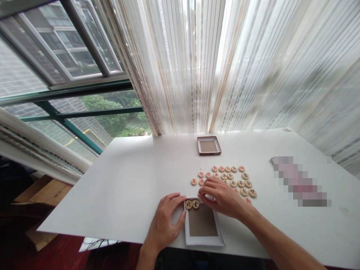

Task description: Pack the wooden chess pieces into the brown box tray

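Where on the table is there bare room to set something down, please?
The table is bare left of the left hand, and between the round pieces and the pixelated item. It is crowded around the right hand, by those pieces and the open box.

Layout on the table (pixel 132 180), viewed from my remote station.
Near the front edge I have the first tray (pixel 205 241), two pieces (pixel 188 204) side by side in its far-left corner; the left hand (pixel 165 221) is at its left wall, the right hand (pixel 222 197) over its far-right corner. Loose pieces (pixel 233 183) lie beyond and rightward, a second tray (pixel 208 146) behind them; far right, an object (pixel 302 183) I cannot clearly make out.
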A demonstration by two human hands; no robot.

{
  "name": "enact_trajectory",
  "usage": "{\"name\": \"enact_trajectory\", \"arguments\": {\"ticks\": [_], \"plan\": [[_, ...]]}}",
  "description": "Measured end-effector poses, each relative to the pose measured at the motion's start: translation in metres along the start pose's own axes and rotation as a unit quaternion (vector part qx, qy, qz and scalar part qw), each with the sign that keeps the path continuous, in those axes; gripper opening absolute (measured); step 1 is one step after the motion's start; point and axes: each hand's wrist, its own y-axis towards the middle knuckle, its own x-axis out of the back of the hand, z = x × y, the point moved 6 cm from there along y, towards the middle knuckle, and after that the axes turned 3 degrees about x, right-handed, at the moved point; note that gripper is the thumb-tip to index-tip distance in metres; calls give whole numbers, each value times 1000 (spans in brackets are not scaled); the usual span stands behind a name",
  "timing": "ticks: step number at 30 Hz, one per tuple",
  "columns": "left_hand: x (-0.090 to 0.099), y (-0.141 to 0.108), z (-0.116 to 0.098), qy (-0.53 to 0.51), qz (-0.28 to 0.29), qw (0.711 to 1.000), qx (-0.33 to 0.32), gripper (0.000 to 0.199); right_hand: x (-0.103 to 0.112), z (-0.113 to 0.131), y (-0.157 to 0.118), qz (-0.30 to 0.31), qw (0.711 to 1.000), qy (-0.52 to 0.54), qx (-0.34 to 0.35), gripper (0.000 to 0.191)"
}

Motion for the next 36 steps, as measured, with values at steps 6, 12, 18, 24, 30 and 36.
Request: {"name": "enact_trajectory", "arguments": {"ticks": [6, 12, 18, 24, 30, 36], "plan": [[0, 1, 2, 4, -3, 1000, -4, 41, 38, -36, -10, -109, 989, 45, -86, 18], [-1, 0, 4, 3, -4, 1000, -8, 40, 93, -98, -49, -211, 936, 118, -256, 30], [-4, -1, 6, 4, 2, 1000, -6, 41, 102, -163, -103, -121, 920, 58, -369, 42], [-5, -1, 8, 6, 14, 1000, 6, 40, 83, -181, -124, -18, 916, 50, -398, 42], [-6, -1, 8, 8, 21, 1000, 6, 41, 75, -178, -123, 3, 910, 52, -410, 42], [-3, 0, 5, 11, 7, 1000, 3, 41, 72, -180, -123, 6, 906, 54, -419, 39]]}}
